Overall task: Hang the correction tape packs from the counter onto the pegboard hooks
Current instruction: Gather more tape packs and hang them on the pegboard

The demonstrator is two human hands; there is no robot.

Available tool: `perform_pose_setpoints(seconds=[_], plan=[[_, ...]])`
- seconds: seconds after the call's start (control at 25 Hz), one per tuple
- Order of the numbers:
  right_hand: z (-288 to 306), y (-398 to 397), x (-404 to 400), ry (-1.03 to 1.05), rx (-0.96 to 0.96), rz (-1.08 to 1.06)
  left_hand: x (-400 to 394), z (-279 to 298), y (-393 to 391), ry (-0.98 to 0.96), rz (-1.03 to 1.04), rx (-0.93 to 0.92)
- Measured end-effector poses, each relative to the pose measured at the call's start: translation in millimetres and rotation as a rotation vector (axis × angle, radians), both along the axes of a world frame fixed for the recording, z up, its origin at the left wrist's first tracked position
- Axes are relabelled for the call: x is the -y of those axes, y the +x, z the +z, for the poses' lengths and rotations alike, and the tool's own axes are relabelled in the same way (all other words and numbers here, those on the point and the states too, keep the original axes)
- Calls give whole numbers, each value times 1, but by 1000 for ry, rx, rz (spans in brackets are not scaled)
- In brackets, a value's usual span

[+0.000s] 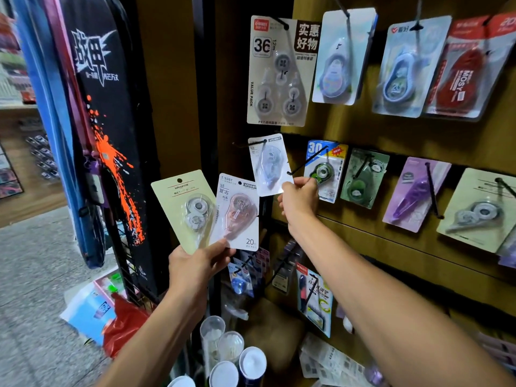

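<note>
My right hand (298, 199) pinches the bottom corner of a white pack with a pale blue correction tape (269, 163). The pack's top hole sits on a black peg hook (248, 143) at the left end of the pegboard's middle row. My left hand (195, 263) holds two more packs fanned out below and to the left: a cream pack with a clear tape (184, 208) and a white pack with a brown tape (237, 212). Both are off the board.
Other tape packs hang on hooks: a grey value pack (279, 71) above, a green one (324, 171) right of my right hand, purple (413, 194) and grey ones further right. A dark backpack (106, 107) hangs at left. White-capped tubes (237, 358) stand below.
</note>
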State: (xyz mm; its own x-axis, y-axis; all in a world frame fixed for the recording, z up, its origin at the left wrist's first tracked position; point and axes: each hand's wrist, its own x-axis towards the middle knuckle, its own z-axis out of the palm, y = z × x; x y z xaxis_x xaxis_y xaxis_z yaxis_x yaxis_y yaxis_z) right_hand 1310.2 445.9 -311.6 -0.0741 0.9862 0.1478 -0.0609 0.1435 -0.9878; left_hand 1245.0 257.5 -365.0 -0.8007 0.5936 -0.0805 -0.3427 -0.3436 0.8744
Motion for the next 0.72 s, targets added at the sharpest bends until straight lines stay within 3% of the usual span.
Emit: perform_pose_setpoints(seconds=[0.2,0.36,0.52,0.64,0.72], plan=[[-17,-5,-44,99,-33,-102,-10,-9,-8,-9,-13,-12],[-19,-5,-56,75,18,-9,-11,-16,-10,-13,-19,-9],[-18,10,-27,-130,178,305,-9,-14,-4,4,-17,29],[-20,29,18,-336,152,757,-9,-6,4,49,10,104],[-28,39,44,-302,190,898,-9,-1,8,53,6,102]])
